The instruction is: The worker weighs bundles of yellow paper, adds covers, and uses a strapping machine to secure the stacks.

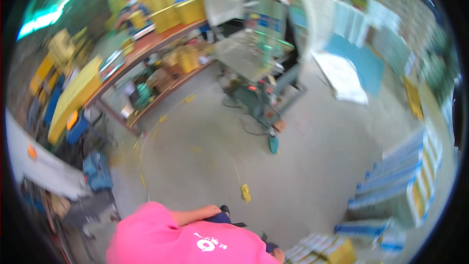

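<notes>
Left hand [211,210] hangs empty at lower centre. Right hand [279,254] touches stacked blue-and-yellow cardboard cartons [322,250] at lower right; grip cannot be told. Carton handling appears barely begun.

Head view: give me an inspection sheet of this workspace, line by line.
Surface: grey concrete floor, yellow scraps scattered on it.
Job's things: stack of blue-and-white cartons at right; smaller packs by the right hand.
Clutter: crowded long workbench with yellow boxes; blue items on the floor at left.
Hands: left hand empty at the waist; right hand near the packs, grip unclear.
Cables: thin line along the floor; cord by the grey machine.
Surroundings: people seated behind the bench; image blurred.
</notes>
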`<state>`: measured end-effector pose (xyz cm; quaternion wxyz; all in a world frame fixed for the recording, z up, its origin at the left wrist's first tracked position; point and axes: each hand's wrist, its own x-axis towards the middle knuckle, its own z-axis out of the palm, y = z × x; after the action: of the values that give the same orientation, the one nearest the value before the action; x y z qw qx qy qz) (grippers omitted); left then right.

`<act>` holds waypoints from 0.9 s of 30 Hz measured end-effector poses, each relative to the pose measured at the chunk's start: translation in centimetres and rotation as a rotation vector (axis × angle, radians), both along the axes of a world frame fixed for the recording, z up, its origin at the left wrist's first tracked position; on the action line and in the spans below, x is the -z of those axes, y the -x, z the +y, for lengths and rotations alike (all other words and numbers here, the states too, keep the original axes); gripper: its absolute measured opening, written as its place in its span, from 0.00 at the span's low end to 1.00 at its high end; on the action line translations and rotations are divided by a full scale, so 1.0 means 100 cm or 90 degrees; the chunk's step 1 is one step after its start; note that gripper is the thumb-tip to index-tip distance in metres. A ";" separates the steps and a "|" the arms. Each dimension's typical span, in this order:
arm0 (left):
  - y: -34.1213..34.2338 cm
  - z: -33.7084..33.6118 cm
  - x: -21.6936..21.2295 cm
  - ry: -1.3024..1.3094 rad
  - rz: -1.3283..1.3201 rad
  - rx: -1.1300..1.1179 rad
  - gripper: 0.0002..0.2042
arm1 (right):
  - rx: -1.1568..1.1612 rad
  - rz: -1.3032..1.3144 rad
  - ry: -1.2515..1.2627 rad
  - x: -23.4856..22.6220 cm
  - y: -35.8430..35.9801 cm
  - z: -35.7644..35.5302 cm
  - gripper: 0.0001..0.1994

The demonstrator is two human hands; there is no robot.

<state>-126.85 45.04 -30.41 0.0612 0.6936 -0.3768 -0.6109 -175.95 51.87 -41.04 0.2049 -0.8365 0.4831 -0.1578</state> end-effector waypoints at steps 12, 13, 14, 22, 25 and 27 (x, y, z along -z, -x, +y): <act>-0.292 -0.027 -0.028 0.078 0.118 -0.640 0.24 | -0.184 -0.052 -0.303 -0.031 -0.309 -0.397 0.09; -0.312 -0.031 -0.032 0.086 0.117 -0.675 0.23 | -0.187 -0.052 -0.338 -0.032 -0.336 -0.420 0.09; -0.333 -0.038 -0.040 0.087 0.116 -0.690 0.23 | -0.182 -0.051 -0.373 -0.030 -0.360 -0.441 0.09; -0.443 -0.082 -0.077 0.215 0.147 -1.008 0.22 | -0.133 -0.017 -0.664 -0.024 -0.556 -0.604 0.10; -0.482 -0.122 -0.108 0.219 0.125 -1.099 0.22 | -0.112 0.052 -0.761 -0.026 -0.608 -0.674 0.10; -0.505 -0.142 -0.126 0.246 0.126 -1.108 0.22 | -0.106 0.104 -0.826 -0.022 -0.655 -0.716 0.11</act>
<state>-76.32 30.88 -17.84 0.6508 0.6553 0.1932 -0.3312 -110.48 -19.75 -38.84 0.6416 -0.5872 0.4279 0.2460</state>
